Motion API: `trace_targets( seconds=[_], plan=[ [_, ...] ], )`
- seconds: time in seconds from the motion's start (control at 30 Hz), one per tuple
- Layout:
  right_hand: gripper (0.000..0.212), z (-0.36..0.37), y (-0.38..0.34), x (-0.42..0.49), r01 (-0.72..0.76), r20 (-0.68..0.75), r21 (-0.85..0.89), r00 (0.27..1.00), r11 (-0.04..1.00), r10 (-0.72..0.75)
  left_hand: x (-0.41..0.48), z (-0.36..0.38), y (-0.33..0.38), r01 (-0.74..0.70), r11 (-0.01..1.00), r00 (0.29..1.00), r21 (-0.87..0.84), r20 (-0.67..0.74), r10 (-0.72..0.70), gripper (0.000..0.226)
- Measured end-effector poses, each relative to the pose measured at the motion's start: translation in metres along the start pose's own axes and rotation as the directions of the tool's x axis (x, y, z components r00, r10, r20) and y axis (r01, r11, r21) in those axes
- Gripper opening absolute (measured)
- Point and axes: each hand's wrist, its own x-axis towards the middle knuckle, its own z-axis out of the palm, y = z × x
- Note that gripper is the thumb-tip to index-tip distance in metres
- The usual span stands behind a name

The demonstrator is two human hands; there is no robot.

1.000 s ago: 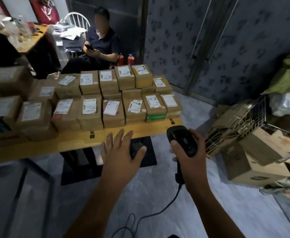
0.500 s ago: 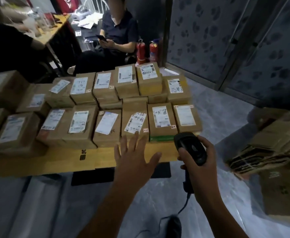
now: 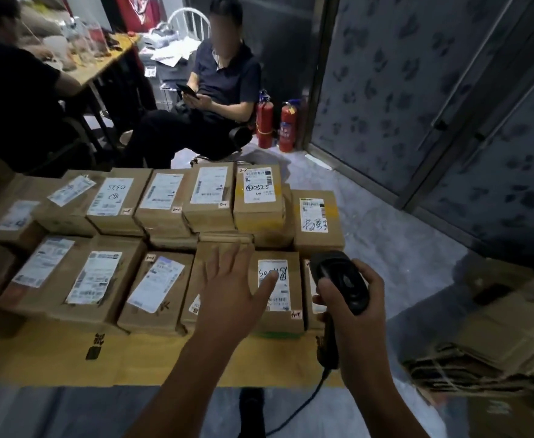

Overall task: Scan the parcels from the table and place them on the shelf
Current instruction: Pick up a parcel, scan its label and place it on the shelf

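Several brown cardboard parcels with white labels fill the yellow wooden table (image 3: 69, 358), in rows and partly stacked. My left hand (image 3: 230, 292) is spread flat with straight fingers over a front-row parcel (image 3: 202, 263), its thumb across the label of the neighbouring parcel (image 3: 279, 311); whether the palm touches the box is unclear. My right hand (image 3: 351, 308) grips a black corded barcode scanner (image 3: 341, 279) held upright beside the front right parcels, hiding most of the rightmost one. No shelf shows.
A seated person (image 3: 215, 99) with a phone sits behind the table; another person (image 3: 9, 90) sits at a far desk on the left. Two red fire extinguishers (image 3: 275, 121) stand by the wall. Flattened cardboard bundles (image 3: 493, 352) lie on the floor at right.
I have come closer to the table. My left hand has travelled forward from over the table's front edge to above the front-row parcels. The scanner hand came forward with it.
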Motion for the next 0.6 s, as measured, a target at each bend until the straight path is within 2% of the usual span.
trace_targets(
  seconds=[0.1, 0.23, 0.4, 0.6],
  plan=[
    [0.066, 0.015, -0.005, 0.036, 0.0, 0.012, -0.04, 1.0, 0.999, 0.0, 0.049, 0.01, 0.002, -0.013, 1.0, 1.0, -0.019, 0.018, 0.013, 0.081],
    [0.053, 0.029, -0.011, 0.083, -0.034, 0.015, -0.096, 0.999, 0.995, 0.036, 0.118, 0.024, 0.001, -0.017, 0.999, 0.999, 0.034, 0.043, 0.015, 0.066],
    [0.051, 0.042, -0.008, 0.13, -0.084, -0.017, -0.141, 0.996, 0.986, 0.083, 0.183, 0.053, -0.003, -0.023, 0.999, 0.999, -0.031, 0.03, 0.024, 0.075],
    [0.065, 0.048, 0.013, 0.179, -0.14, 0.02, -0.09, 0.99, 0.986, 0.143, 0.198, 0.073, 0.004, 0.072, 0.994, 0.997, 0.077, -0.007, -0.072, 0.071]
  ],
)
